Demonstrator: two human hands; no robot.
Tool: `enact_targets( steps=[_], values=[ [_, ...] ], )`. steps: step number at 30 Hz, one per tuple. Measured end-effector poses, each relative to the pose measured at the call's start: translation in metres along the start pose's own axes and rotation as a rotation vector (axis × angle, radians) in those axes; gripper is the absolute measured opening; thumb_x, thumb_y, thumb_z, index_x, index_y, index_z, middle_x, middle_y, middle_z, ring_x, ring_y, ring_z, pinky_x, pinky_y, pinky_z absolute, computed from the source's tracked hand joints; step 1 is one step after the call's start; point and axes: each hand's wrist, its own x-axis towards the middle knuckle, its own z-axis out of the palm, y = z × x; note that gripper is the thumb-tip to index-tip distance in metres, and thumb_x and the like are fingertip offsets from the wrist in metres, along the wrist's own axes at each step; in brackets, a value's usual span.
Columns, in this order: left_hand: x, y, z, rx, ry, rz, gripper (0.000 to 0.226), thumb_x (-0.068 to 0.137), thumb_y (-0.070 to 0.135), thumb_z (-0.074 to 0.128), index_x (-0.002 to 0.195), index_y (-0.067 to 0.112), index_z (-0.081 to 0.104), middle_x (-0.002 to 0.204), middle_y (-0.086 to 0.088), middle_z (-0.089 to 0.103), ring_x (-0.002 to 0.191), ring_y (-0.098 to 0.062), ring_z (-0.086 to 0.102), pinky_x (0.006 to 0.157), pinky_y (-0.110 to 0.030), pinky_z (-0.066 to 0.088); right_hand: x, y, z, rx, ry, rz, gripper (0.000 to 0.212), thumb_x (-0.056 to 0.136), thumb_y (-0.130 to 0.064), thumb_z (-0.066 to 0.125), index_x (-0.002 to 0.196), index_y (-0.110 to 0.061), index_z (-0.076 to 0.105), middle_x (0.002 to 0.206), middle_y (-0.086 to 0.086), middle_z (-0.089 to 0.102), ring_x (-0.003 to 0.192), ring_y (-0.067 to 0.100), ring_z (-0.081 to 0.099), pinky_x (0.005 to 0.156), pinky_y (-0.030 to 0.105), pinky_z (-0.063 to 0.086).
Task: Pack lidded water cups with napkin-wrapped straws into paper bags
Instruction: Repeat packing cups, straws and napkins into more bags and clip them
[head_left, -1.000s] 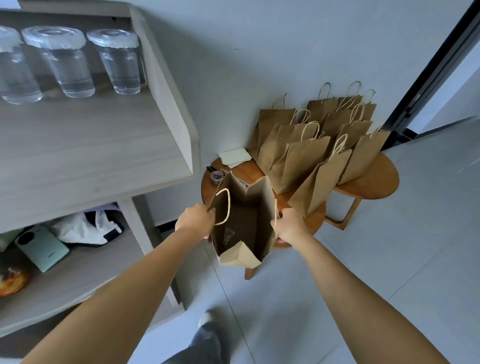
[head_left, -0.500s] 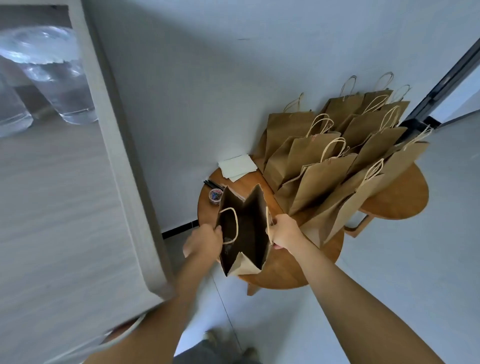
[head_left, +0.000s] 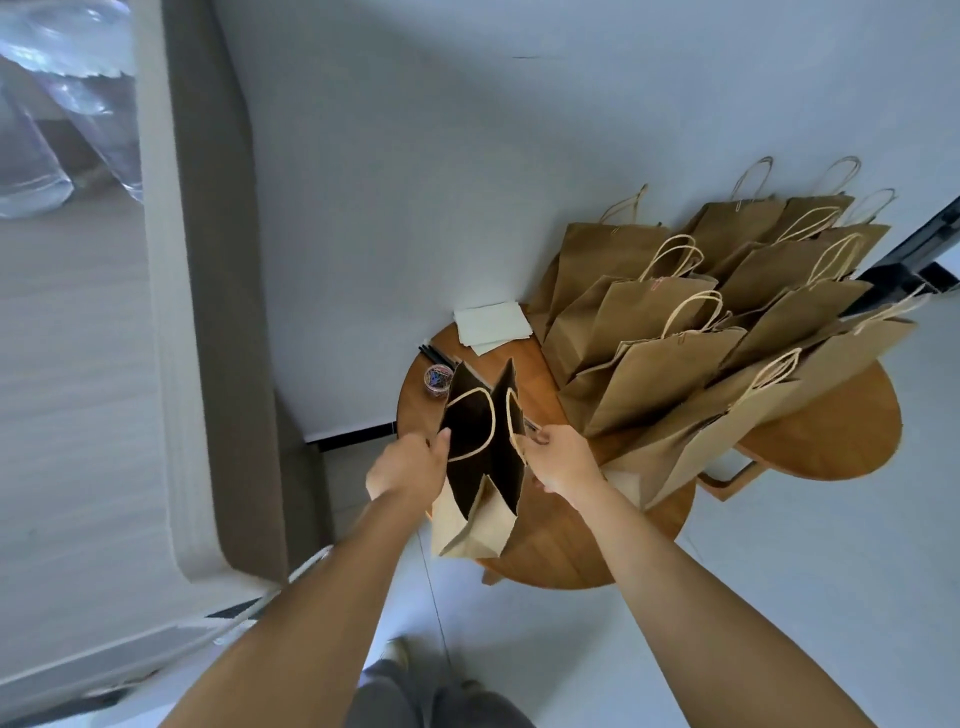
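Now the open paper bag stands upright between both grips, left hand and right hand pinching opposite rims, while the water cups sit far left (left hand nearer).

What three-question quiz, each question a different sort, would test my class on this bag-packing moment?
1. True or false: both hands hold the open paper bag.
2. Where do the white napkins lie: A) on the round table, B) on the floor, C) inside the bag?
3. Fill in: the closed bags stand to the open bag's ____.

Key: 1 true: left hand, right hand. 2 A. 3 right.
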Motion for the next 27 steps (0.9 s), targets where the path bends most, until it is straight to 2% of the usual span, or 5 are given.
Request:
enact_targets(
  steps=[4,10,15,22,27],
  values=[
    [-0.015,0.010,-0.003,0.015,0.031,0.044,0.050,0.099,0.052,0.029,0.100,0.013,0.060,0.093,-0.006,0.063,0.085,-0.024,0.061,0.070,-0.030,0.047,-0.012,-0.008,-0.017,-0.057,0.078,-0.090,0.027,0.097,-0.030,0.046,0.095,-0.009,0.064,0.091,0.008,0.065,0.087,0.025,0.063,0.082,0.036,0.054],
    [-0.058,0.049,-0.036,-0.040,0.160,0.157,0.035,0.098,0.041,0.037,0.091,0.014,0.058,0.086,-0.005,0.062,0.080,-0.024,0.059,0.064,-0.029,0.046,-0.055,-0.048,-0.054,-0.090,0.235,-0.365,0.024,0.097,-0.019,0.045,0.105,-0.010,0.066,0.103,0.004,0.065,0.088,0.017,0.057,0.077,0.023,0.045],
    [-0.097,0.092,-0.104,-0.039,0.336,0.260,0.029,0.095,0.029,0.042,0.110,0.009,0.058,0.106,-0.009,0.062,0.098,-0.030,0.059,0.070,-0.027,0.039,-0.090,-0.107,-0.087,-0.046,0.274,-0.585,0.020,0.090,-0.015,0.051,0.082,-0.007,0.067,0.080,0.008,0.066,0.078,0.026,0.058,0.064,0.028,0.041],
    [-0.153,0.108,-0.205,-0.043,0.576,0.329,0.015,0.090,0.015,0.042,0.085,0.008,0.055,0.091,-0.008,0.057,0.080,-0.028,0.050,0.061,-0.028,0.036,-0.122,-0.181,-0.112,-0.009,0.283,-0.786,0.024,0.085,-0.017,0.050,0.081,0.001,0.065,0.081,0.016,0.066,0.077,0.034,0.057,0.061,0.035,0.043],
    [-0.173,0.074,-0.264,-0.188,0.742,0.309,0.019,0.087,0.011,0.043,0.088,0.002,0.061,0.087,-0.012,0.060,0.081,-0.032,0.057,0.068,-0.032,0.047,-0.155,-0.243,-0.096,0.034,0.240,-0.933,0.033,0.084,-0.019,0.055,0.054,-0.015,0.042,0.050,0.002,0.037,0.055,0.018,0.032,0.049,0.031,0.025]
  ],
)
